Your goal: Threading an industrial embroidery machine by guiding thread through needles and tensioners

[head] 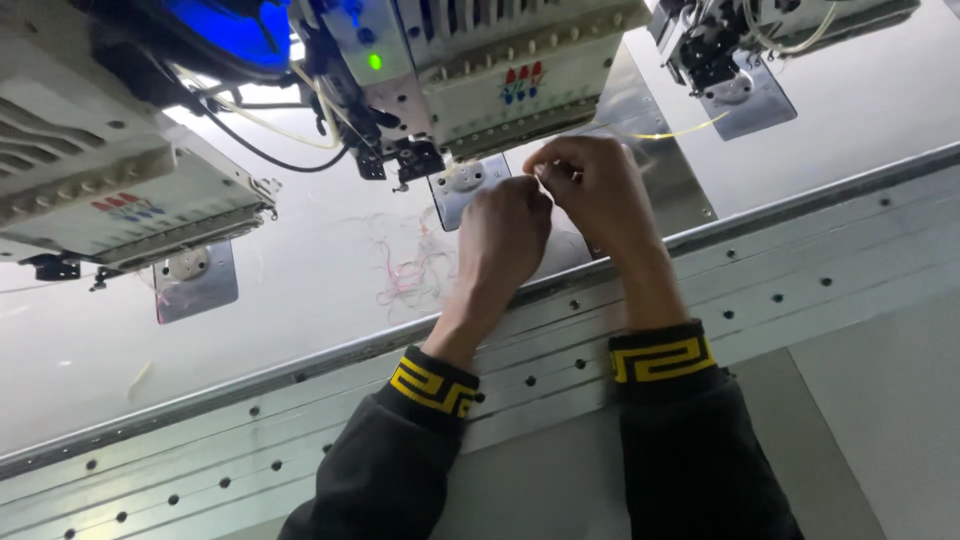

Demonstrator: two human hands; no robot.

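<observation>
Left hand (505, 225) and right hand (590, 185) pinched together on thin yellow thread (680, 131), just below sewing head (480, 80). Risk: thread snapping or slipping if tugged; loose pink threads (410, 270) beside could tangle; fingers near needle.

Both arms reached forward in dark sleeves. The left hand (505, 225) was curled closed, and the right hand (597, 185) pinched its fingertips beside it.
</observation>
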